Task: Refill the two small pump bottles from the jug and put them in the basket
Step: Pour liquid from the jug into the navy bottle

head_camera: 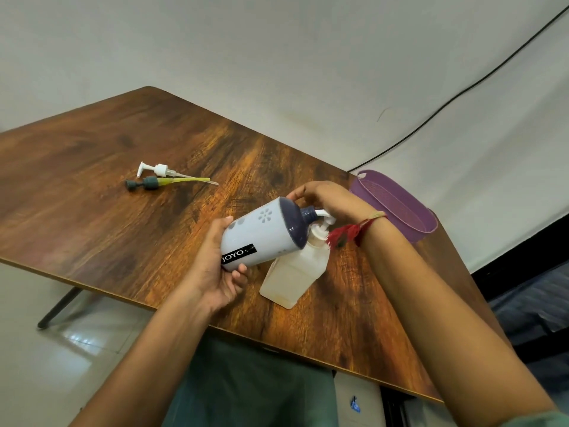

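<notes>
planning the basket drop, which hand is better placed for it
Right, probably: the right hand is at the neck of the bottle, beside the basket; the left hand grips its base, farther off.

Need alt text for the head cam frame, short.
A person tilts a white bottle with a dark top over a clear bottle on a wooden table: left hand grips its base, right hand its neck. Two loose pump heads lie farther back; a purple basket sits at the right edge.
</notes>
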